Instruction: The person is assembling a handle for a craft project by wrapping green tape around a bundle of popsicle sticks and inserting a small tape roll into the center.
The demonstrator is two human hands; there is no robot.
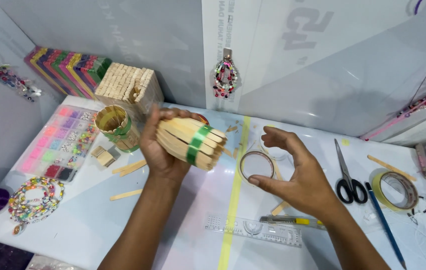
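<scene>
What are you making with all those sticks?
A person's left hand holds up a round bundle of pale wooden craft sticks bound with a green band, lying sideways above the white table. The right hand is open and curved beside it, holding nothing. A second, upright stick cup with green band stands behind, and black-handled scissors lie to the right.

Left hand (160, 145) gripped a green-banded bundle of flat wooden craft sticks (190, 141) above the white tabletop (173, 220). Right hand (298, 175) hovered right of it — apart, over a clear tape ring (257, 165). Black-handled scissors (347, 172) lay further right; a clear plastic ruler (253, 229) lay nearer, beneath both hands.
</scene>
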